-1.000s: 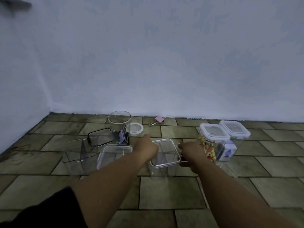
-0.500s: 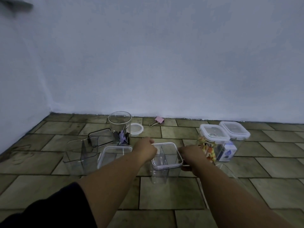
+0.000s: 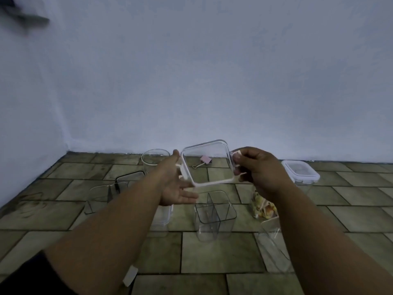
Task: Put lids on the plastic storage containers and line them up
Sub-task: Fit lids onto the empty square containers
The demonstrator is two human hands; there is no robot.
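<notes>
Clear plastic square container w/ inner dividers standing open on tiled floor, near centre, no lid yet. Held just above & a bit beyond it: clear square lid w/ white rim, tilted, face toward camera. Prob. needs levelling, then straight down. R hand carrying it: fingers curled, pinching lid's right edge. L hand palm-up, fingers straight, touching lid's left edge, not gripping. Far right: lidded clear container, looks done.

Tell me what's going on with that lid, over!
Right hand grips the lid by its right edge; left hand open at its left edge. Lid tilted in the air above the open box. Nothing between them.
</notes>
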